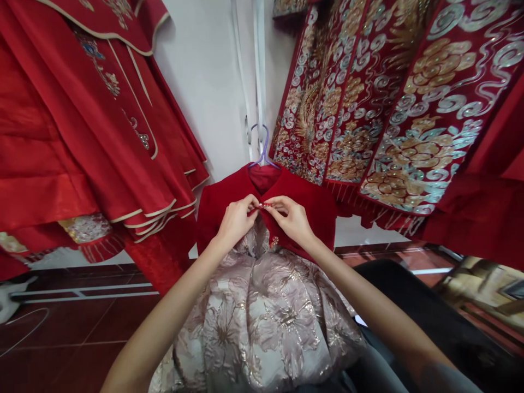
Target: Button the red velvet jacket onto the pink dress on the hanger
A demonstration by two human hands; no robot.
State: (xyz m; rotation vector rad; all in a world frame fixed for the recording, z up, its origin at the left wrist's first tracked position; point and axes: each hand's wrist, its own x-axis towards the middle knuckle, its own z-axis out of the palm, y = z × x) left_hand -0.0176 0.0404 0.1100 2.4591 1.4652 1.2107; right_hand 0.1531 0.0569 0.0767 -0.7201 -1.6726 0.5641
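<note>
A small dress hangs on a pale purple hanger (265, 146) against the white wall. Its top is a dark red velvet jacket (216, 204) and its skirt (262, 322) is pale pink brocade with gold flowers. My left hand (235, 221) and my right hand (292, 218) meet at the jacket's front opening, just below the collar. Both hands have their fingertips pinched on a small fastening (262, 206) at the neckline. The fingers hide most of the fastening.
Red embroidered garments (82, 125) hang at the left. Red panels with gold and silver sequin patterns (393, 98) hang at the upper right. The floor (73, 322) is dark red tile, with a white rail along the wall and a dark object (409, 305) at the lower right.
</note>
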